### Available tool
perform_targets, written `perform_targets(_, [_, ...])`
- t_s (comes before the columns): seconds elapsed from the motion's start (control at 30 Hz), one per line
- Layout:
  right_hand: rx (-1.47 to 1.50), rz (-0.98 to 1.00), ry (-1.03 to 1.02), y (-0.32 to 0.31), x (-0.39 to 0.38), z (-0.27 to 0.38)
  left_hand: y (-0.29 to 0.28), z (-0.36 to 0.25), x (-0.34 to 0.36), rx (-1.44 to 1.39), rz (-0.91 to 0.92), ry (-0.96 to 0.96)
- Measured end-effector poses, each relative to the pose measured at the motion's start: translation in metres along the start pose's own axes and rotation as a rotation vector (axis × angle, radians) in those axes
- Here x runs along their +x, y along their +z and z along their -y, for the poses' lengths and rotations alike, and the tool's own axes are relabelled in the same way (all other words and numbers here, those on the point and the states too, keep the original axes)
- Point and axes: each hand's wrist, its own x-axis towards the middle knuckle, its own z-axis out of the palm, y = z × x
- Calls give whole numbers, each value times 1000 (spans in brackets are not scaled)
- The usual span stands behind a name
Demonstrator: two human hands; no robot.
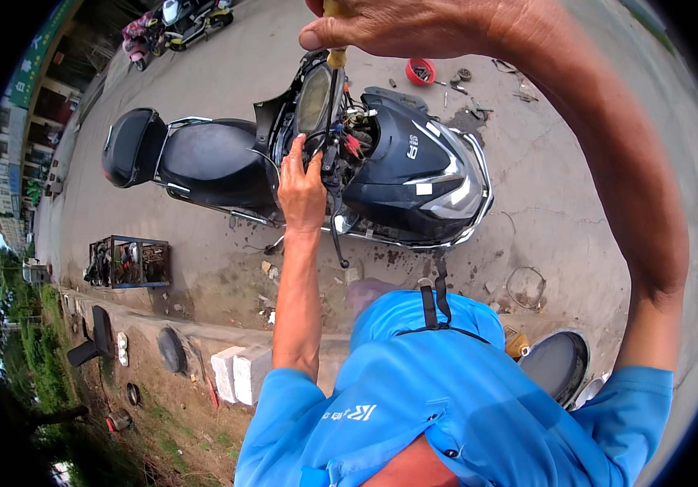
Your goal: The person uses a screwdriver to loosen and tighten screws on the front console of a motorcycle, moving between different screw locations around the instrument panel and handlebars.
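Observation:
My right hand [353, 26] is at the top edge, closed on the yellow handle of a long screwdriver [334, 57], whose dark shaft points down into the handlebar area [331, 158] of a black scooter [401, 170]. My left hand [300, 187] reaches up beside the instrument display [314, 101], its fingers extended and slightly apart, touching the parts at the display's lower edge; exactly what its fingertips rest on is unclear. Red pieces and exposed wiring [355, 142] show beside the handlebar. The screwdriver's tip is hidden among the parts.
Behind the scooter lie a red bowl [422, 71] and scattered tools [479, 109]. A metal tool cart [128, 261] stands at left. Nearer me are a concrete kerb, white blocks [242, 375] and a large round pan [552, 361]. Parked scooters [190, 20] stand at upper left.

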Motion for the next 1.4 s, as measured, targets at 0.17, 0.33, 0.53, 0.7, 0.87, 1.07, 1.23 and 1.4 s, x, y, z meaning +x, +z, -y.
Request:
perform_targets(0.17, [118, -211, -161, 10, 12, -18, 5, -9, 12, 11, 33, 19])
perform_targets(0.33, [-537, -163, -339, 16, 21, -29, 6, -13, 15, 48, 44, -38])
perform_targets(0.53, [-1324, -44, -690, 12, 17, -15, 11, -24, 14, 134, -3, -165])
perform_targets(0.7, [-87, -272, -302, 17, 19, -31, 22, -40, 21, 172, -61, -248])
perform_targets(0.87, [373, -319, -434, 10, 5, -21, 28, -43, 16, 189, -140, -281])
perform_targets(1.07, [-330, -370, -579, 20, 25, -34, 30, -44, 19, 232, -134, -277])
perform_targets(1.23, [-716, -48, -672, -5, 25, -21, 27, -45, 19, 222, -110, -300])
perform_targets(1.4, [100, 420, -156, -67, 53, 1, 27, -46, 19, 225, -52, -331])
